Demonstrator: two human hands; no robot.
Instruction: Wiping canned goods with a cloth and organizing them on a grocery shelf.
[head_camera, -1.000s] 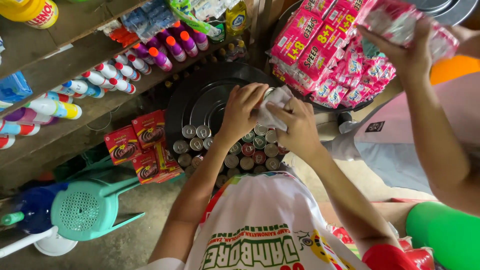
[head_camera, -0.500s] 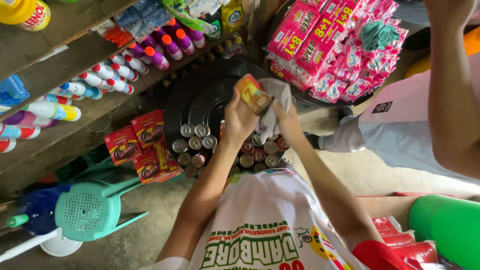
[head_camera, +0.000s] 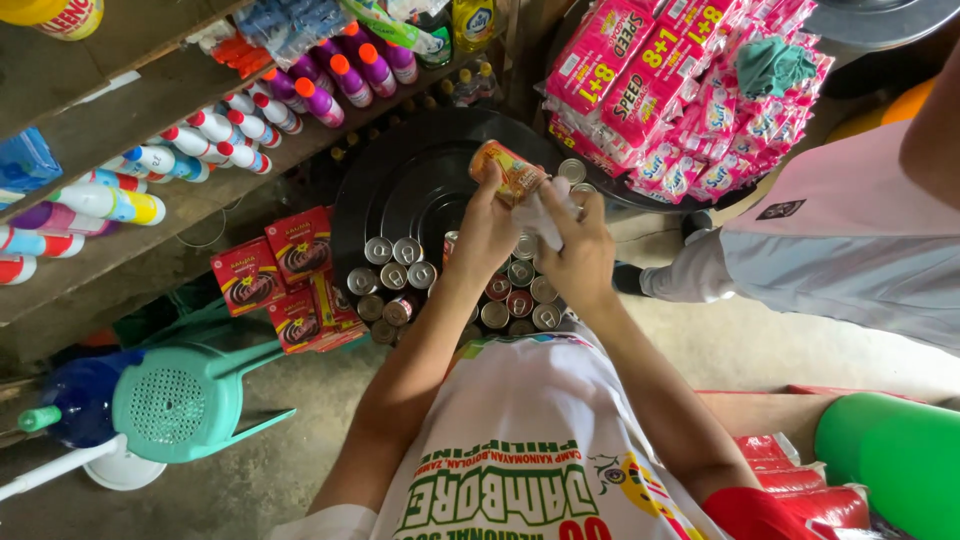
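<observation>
Can up off the stack, cloth going onto it.
Left hand (head_camera: 487, 225) is gripping the orange-labelled can (head_camera: 508, 170), now lifted above the cans (head_camera: 455, 285) below; right hand (head_camera: 580, 250) is clutching a white cloth (head_camera: 540, 212) against it, wiping underway beside pink packets (head_camera: 680, 90).

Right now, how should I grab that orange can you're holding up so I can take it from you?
Grip the orange can around its round side near the upper-left end, coming from above. The left hand holds its lower part, and the right hand presses a white cloth against the right side, so the upper-left end is probably the only free part.
</observation>
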